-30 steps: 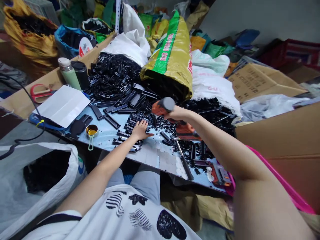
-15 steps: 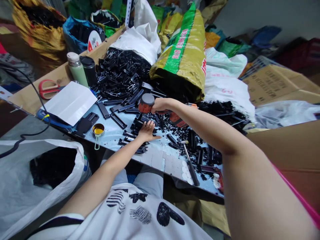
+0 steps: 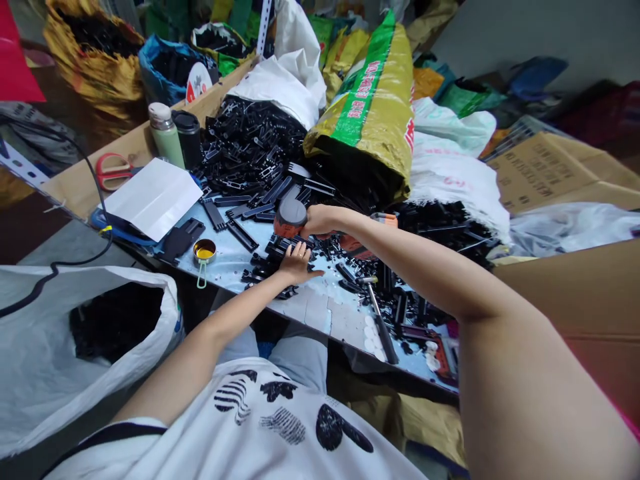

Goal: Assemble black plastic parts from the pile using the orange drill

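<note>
An orange-and-grey power tool [image 3: 290, 217] is clasped by the right hand [image 3: 321, 220] over the blue tabletop [image 3: 230, 260], partly hidden by the forearm [image 3: 385, 233]. Black parts [image 3: 275, 249] are partly covered by the left hand [image 3: 297, 263], thumb spread wide; what is touched underneath cannot be seen.

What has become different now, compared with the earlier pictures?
The right hand has carried the orange power tool leftward over the table, closer above the black parts by the left hand. Nothing was visibly newly grasped or released. The left hand stays spread there; the hammer and green bottle stayed put.
</note>
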Demonstrator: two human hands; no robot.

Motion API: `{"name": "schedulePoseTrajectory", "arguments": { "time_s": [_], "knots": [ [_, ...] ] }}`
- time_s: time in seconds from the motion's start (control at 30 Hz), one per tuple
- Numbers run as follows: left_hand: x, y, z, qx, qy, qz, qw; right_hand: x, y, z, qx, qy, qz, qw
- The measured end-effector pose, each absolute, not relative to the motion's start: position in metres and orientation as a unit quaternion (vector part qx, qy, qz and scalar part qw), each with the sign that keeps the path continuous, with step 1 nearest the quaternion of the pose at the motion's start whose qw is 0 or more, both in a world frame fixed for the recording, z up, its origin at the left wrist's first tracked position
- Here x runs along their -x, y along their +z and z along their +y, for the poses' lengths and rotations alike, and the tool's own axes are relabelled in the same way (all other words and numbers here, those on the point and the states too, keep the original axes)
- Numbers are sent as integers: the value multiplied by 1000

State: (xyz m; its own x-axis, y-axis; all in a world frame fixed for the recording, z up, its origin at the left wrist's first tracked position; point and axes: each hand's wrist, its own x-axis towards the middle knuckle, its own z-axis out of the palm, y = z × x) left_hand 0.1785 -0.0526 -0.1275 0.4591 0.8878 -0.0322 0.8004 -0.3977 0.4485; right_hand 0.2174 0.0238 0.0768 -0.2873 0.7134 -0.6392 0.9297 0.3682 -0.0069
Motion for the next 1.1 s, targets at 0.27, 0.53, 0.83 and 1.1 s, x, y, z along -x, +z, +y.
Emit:
{"name": "schedulePoseTrajectory", "arguments": {
  "time_s": [0.27, 0.53, 0.83, 1.1],
  "knots": [
    [-149, -136, -116, -839, 137, 491, 189, -207, 69, -2, -506, -212, 782, 296],
    [-146, -138, -111, -854, 192, 459, 152, -196, 82, -25, -480, -192, 808, 282],
    [-146, -144, -113, -854, 193, 465, 135, -167, 73, -44, -459, -210, 800, 324],
    [-142, -133, -114, -855, 150, 465, 173, -161, 84, -66, -430, -193, 817, 332]
  ]
}}
